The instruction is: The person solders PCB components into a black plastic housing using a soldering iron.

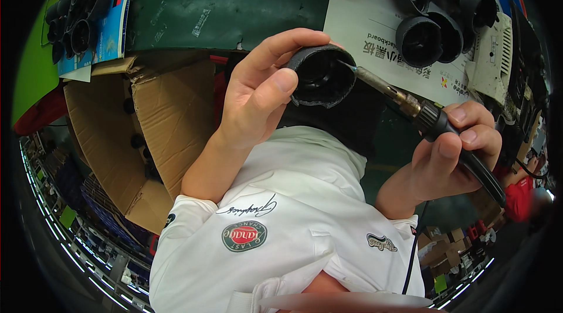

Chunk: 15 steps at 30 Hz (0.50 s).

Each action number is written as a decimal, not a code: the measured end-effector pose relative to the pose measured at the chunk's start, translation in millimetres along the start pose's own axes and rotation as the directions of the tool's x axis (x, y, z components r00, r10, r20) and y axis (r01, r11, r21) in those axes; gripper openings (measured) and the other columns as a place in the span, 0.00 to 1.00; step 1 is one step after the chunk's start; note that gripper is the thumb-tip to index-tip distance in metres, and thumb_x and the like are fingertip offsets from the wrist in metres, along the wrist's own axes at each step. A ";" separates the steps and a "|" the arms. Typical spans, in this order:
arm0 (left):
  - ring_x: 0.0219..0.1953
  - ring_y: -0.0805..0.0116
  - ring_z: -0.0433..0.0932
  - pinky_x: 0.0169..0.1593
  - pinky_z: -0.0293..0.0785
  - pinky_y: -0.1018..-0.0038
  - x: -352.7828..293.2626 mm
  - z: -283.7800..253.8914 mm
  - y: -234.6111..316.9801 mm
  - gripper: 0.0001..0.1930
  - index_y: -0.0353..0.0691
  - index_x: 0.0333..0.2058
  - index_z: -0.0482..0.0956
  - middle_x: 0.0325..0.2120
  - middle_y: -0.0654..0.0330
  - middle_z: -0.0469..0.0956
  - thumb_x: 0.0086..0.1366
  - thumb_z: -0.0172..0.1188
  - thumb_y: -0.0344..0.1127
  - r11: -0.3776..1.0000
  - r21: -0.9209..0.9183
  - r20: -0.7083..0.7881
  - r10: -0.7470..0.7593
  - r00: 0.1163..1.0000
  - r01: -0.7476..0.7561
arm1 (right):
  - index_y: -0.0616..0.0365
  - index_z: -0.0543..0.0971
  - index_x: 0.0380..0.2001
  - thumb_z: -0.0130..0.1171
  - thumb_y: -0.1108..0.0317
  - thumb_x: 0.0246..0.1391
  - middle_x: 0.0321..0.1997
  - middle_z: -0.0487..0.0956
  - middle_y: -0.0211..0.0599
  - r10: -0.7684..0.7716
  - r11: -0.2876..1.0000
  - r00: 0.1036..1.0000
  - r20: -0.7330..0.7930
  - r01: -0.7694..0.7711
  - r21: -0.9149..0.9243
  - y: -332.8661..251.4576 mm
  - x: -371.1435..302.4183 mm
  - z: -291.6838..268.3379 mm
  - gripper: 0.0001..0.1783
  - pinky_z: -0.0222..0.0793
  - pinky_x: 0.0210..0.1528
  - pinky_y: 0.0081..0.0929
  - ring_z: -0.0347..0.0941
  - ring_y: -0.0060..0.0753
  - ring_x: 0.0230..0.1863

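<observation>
Fingers of the left hand [249, 99] pinched a black cup [319, 87] against the thumb, holding it near the edge of the green table [234, 5]. The right hand [447, 163] gripped a soldering iron [431, 118], thumb and fingers pinching its handle, its tip at the cup's mouth; contact was unclear. More cups [417, 40] sat on paper [358, 31].

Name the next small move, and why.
Probably settle the tip of the soldering iron lightly against the inside of the cup: the right hand aims it into the open mouth, and the left hand holds the cup by its edge. Whether tip and cup touch is unclear.
</observation>
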<state>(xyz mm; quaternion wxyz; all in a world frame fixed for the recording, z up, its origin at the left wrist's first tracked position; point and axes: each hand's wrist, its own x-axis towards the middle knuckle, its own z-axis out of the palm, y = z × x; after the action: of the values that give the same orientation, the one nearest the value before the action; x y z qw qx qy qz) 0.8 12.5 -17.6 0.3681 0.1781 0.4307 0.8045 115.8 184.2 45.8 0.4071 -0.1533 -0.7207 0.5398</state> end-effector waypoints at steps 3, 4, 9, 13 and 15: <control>0.49 0.54 0.72 0.48 0.74 0.64 0.8 0.9 0.2 0.27 0.29 0.55 0.60 0.50 0.36 0.66 0.63 0.48 0.44 1.000 0.003 -0.003 0.011 1.000 -0.011 | 0.53 0.68 0.27 0.74 0.63 0.37 0.29 0.74 0.41 -0.059 0.998 0.998 0.019 0.060 -0.019 0.9 2.2 -0.4 0.22 0.67 0.29 0.16 0.69 0.24 0.25; 0.49 0.54 0.72 0.48 0.74 0.64 0.7 1.0 0.1 0.27 0.29 0.55 0.60 0.50 0.36 0.66 0.63 0.48 0.44 1.000 0.002 -0.005 0.011 1.000 -0.011 | 0.53 0.68 0.27 0.74 0.65 0.37 0.29 0.74 0.41 -0.090 0.995 0.995 0.038 0.091 -0.029 1.2 3.1 -0.1 0.22 0.68 0.28 0.16 0.69 0.24 0.24; 0.50 0.56 0.72 0.52 0.71 0.65 2.0 1.1 -1.3 0.28 0.28 0.54 0.61 0.50 0.38 0.67 0.62 0.49 0.44 1.000 -0.015 0.005 0.007 1.000 -0.007 | 0.53 0.68 0.27 0.74 0.67 0.37 0.30 0.74 0.41 -0.158 0.985 0.982 0.102 0.164 -0.061 0.6 6.9 -1.9 0.21 0.68 0.26 0.16 0.69 0.24 0.24; 0.50 0.56 0.72 0.53 0.70 0.64 1.4 0.1 -0.8 0.28 0.28 0.54 0.61 0.50 0.38 0.67 0.62 0.49 0.44 1.000 -0.002 0.008 0.009 1.000 -0.009 | 0.53 0.69 0.27 0.74 0.69 0.37 0.30 0.74 0.41 -0.144 0.989 0.983 0.110 0.147 -0.015 2.3 6.5 -0.2 0.20 0.68 0.26 0.15 0.70 0.23 0.24; 0.50 0.56 0.72 0.53 0.70 0.64 -0.6 -0.7 -0.9 0.28 0.28 0.54 0.62 0.50 0.38 0.67 0.62 0.50 0.44 1.000 -0.023 -0.003 0.007 1.000 -0.007 | 0.53 0.69 0.27 0.74 0.69 0.37 0.29 0.75 0.41 -0.164 0.986 0.979 0.125 0.166 -0.011 6.2 7.7 1.0 0.20 0.67 0.25 0.15 0.70 0.23 0.24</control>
<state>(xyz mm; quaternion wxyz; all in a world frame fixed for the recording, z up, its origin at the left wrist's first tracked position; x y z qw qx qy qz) 1.3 12.0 -18.7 0.3667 0.1742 0.4215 0.8108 108.9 191.0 43.4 0.4032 -0.0636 -0.7605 0.5050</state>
